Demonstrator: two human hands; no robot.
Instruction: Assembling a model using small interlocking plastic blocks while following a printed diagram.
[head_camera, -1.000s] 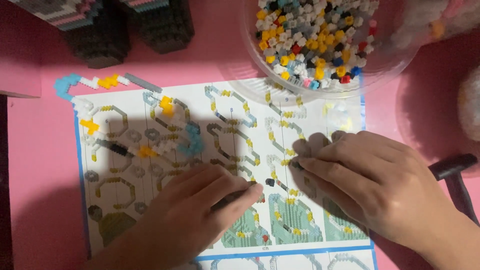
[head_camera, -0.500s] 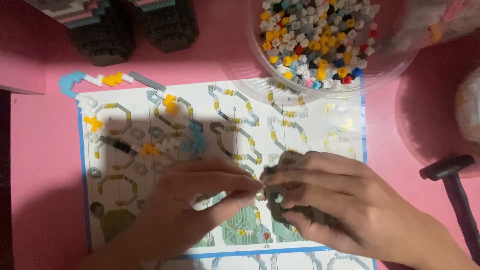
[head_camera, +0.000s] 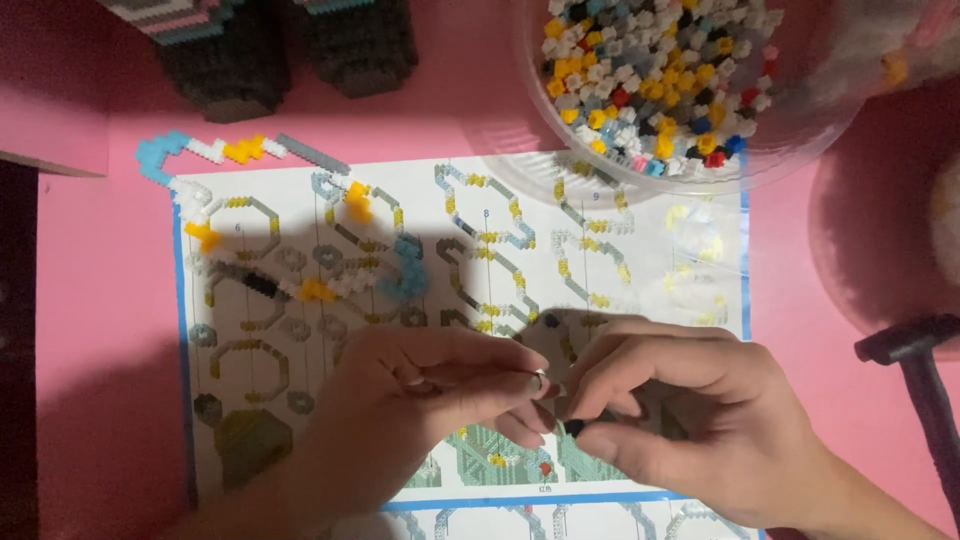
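The left hand (head_camera: 430, 390) and the right hand (head_camera: 680, 410) meet fingertip to fingertip over the lower middle of an instruction sheet (head_camera: 300, 200) that lies on a pink table (head_camera: 100, 300). The left hand's thumb and fingers are pressed together, pinching a tiny pale block (head_camera: 541, 380) at their tips. Just beyond it, the right hand's fingers curl in and pinch a small dark block (head_camera: 573, 427) between thumb and forefinger. The two blocks sit just beside each other; whether they touch I cannot tell.

Above the left hand, a chain of small joined blocks (head_camera: 300, 285) in white, yellow, blue and black lies across the sheet. Above the right hand, well apart from it, a clear bowl (head_camera: 540, 130) holds loose blocks of many colours and overlaps the sheet's top edge. To the right of the right hand lies a small black hammer (head_camera: 915, 345). Far above the left hand stand two dark block-built pieces (head_camera: 290, 50).
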